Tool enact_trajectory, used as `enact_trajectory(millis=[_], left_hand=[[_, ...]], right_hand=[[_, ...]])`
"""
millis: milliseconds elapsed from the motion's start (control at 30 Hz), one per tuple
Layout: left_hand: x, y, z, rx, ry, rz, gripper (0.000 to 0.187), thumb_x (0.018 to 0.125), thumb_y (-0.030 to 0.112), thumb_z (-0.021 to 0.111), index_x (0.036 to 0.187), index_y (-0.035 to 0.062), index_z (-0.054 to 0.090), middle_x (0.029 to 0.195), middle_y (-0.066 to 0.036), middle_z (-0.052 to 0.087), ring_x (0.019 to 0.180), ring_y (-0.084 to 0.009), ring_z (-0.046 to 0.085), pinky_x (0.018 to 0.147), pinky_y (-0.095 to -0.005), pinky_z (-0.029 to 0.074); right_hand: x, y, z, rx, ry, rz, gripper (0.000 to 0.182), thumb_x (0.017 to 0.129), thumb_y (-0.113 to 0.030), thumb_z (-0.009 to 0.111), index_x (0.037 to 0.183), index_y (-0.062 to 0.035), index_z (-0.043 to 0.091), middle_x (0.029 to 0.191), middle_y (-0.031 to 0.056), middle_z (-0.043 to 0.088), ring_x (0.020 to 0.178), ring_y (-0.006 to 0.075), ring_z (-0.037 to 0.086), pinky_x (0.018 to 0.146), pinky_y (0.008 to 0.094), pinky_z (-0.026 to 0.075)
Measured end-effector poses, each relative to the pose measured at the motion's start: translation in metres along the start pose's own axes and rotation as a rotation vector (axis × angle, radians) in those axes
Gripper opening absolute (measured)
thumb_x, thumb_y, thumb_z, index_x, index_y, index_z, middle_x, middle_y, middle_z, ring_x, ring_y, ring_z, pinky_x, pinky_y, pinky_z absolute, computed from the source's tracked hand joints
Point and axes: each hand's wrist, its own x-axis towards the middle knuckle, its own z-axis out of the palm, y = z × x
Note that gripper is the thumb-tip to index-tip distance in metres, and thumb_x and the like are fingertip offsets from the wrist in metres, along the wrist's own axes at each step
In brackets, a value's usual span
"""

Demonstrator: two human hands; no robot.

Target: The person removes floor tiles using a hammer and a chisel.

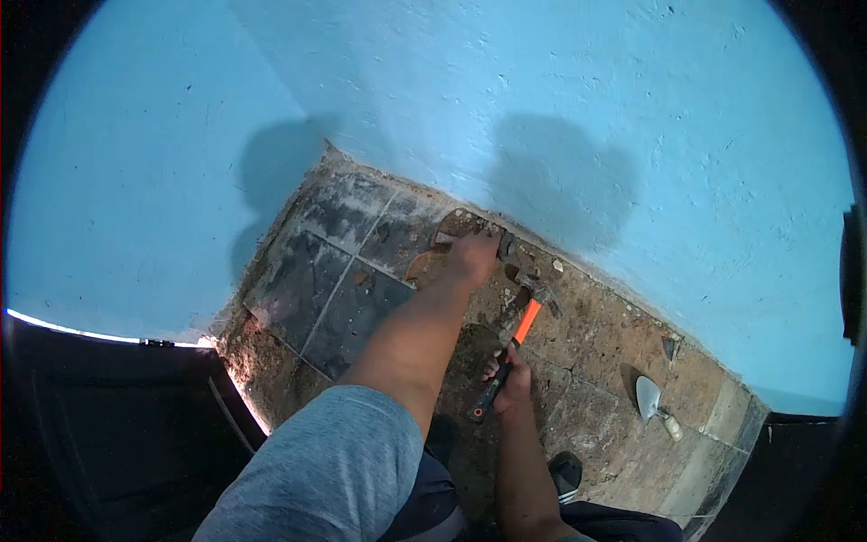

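Observation:
My right hand (515,383) is wrapped around the black lower handle of a claw hammer (526,322), which has an orange neck; its metal head (538,291) is over the broken floor. Close to the wall's foot, my left hand (474,258) reaches down with its fingers curled. A small flat-ended piece (443,238) shows at its left side, and a dark fragment (508,246) lies just to its right. What the fingers hold is too small and hidden to name. Dark floor tiles (348,303) lie left of that hand, beside rough exposed ground (587,334).
A pointed trowel (647,397) with a pale handle lies at the right. Blue walls (686,181) meet at a corner behind the tiles. A dark door panel (117,434) stands at the left. One shoe (565,476) shows at the bottom. Rubble lines the wall.

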Motion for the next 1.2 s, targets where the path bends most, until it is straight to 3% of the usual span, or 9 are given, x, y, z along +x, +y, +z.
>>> enact_trajectory(millis=[200,367,500,600,700,800,1000,1100,1200], left_hand=[[-0.003,0.006,-0.002,0.005,-0.056,-0.002,0.022,0.087,0.010,0.062,0.109,0.0087,0.065,0.104,-0.016,0.069,0.098,-0.0346,0.068,0.088,-0.0467,0.055],[-0.004,0.008,-0.001,0.050,0.009,0.011,0.022,0.087,0.010,0.062,0.109,0.0106,0.066,0.105,-0.016,0.070,0.100,-0.0335,0.068,0.087,-0.0461,0.056],[-0.005,0.018,-0.016,0.045,-0.139,-0.057,0.022,0.089,0.011,0.060,0.110,0.0100,0.066,0.105,-0.017,0.070,0.102,-0.0337,0.068,0.088,-0.0464,0.055],[-0.006,0.007,-0.006,0.020,-0.093,-0.005,0.023,0.090,0.011,0.059,0.112,0.0099,0.066,0.106,-0.016,0.070,0.104,-0.0341,0.068,0.088,-0.0469,0.055],[-0.007,0.008,-0.019,0.000,-0.123,0.001,0.024,0.092,0.012,0.057,0.114,0.0102,0.066,0.107,-0.016,0.070,0.105,-0.0345,0.068,0.088,-0.0476,0.056],[-0.005,0.007,-0.021,-0.028,-0.100,-0.040,0.024,0.092,0.012,0.057,0.115,0.0106,0.066,0.107,-0.016,0.070,0.104,-0.0350,0.068,0.087,-0.0480,0.056],[-0.004,-0.001,-0.007,-0.055,-0.035,-0.018,0.023,0.093,0.013,0.057,0.114,0.0127,0.066,0.106,-0.014,0.069,0.103,-0.0350,0.067,0.088,-0.0491,0.054],[-0.004,0.003,-0.012,-0.098,-0.049,-0.023,0.022,0.093,0.014,0.057,0.113,0.0134,0.066,0.106,-0.014,0.069,0.103,-0.0351,0.066,0.088,-0.0497,0.053],[-0.006,0.006,-0.017,-0.076,-0.081,-0.032,0.022,0.093,0.014,0.058,0.113,0.0130,0.067,0.106,-0.014,0.069,0.103,-0.0354,0.066,0.088,-0.0499,0.054]], right_hand=[[-0.007,0.039,-0.003,0.069,-0.010,0.090,0.034,0.097,-0.040,0.063,0.091,-0.0068,0.060,0.072,0.0079,0.056,0.072,0.0248,0.060,0.067,0.0411,0.052],[-0.011,0.041,-0.005,0.042,0.007,0.135,0.029,0.099,-0.036,0.062,0.096,-0.0067,0.059,0.073,0.0050,0.054,0.071,0.0213,0.057,0.067,0.0365,0.050],[0.008,0.049,-0.006,-0.032,0.069,0.004,0.028,0.101,-0.036,0.061,0.102,-0.0087,0.055,0.073,0.0006,0.048,0.066,0.0162,0.051,0.062,0.0332,0.046],[-0.019,0.040,0.054,-0.361,0.339,-0.224,0.028,0.100,-0.038,0.061,0.098,-0.0113,0.052,0.073,-0.0021,0.044,0.066,0.0136,0.049,0.060,0.0321,0.044],[-0.028,0.021,0.063,-0.458,0.386,-0.372,0.035,0.101,-0.043,0.058,0.083,-0.0150,0.050,0.065,-0.0029,0.045,0.054,0.0110,0.045,0.049,0.0260,0.036],[-0.071,-0.021,0.107,-0.397,0.472,-0.498,0.040,0.103,-0.048,0.052,0.083,-0.0134,0.046,0.062,-0.0012,0.043,0.052,0.0124,0.045,0.046,0.0279,0.037],[-0.078,-0.064,0.105,-0.080,0.402,-1.253,0.047,0.103,-0.054,0.046,0.087,-0.0096,0.044,0.060,0.0034,0.042,0.043,0.0161,0.045,0.035,0.0331,0.034],[-0.067,-0.020,0.090,-0.101,0.479,-1.004,0.047,0.102,-0.054,0.050,0.087,-0.0098,0.044,0.059,0.0023,0.043,0.041,0.0160,0.044,0.035,0.0332,0.034],[-0.039,0.010,0.062,-0.457,0.533,-0.614,0.046,0.100,-0.052,0.055,0.083,-0.0101,0.047,0.060,0.0013,0.045,0.042,0.0154,0.045,0.038,0.0337,0.035]])
